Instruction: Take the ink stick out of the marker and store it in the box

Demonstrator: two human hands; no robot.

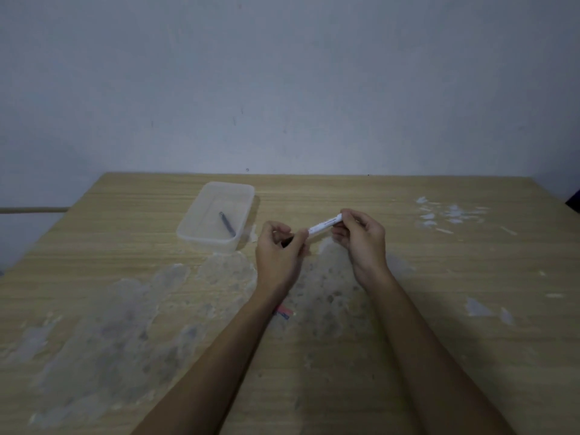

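A white marker point(324, 224) with printed text is held level above the middle of the wooden table point(470, 309). My right hand point(361, 243) pinches its far end. My left hand point(279, 252) grips its near end, where a dark part shows between the fingers. A clear plastic box point(216, 215) stands open to the left of my hands, with one dark ink stick point(227, 223) lying inside it.
A small red and blue scrap point(284, 312) lies on the table beside my left forearm. White flakes of peeled surface point(445, 215) are scattered at the far right. Worn grey patches cover the near table. A pale wall rises behind the far edge.
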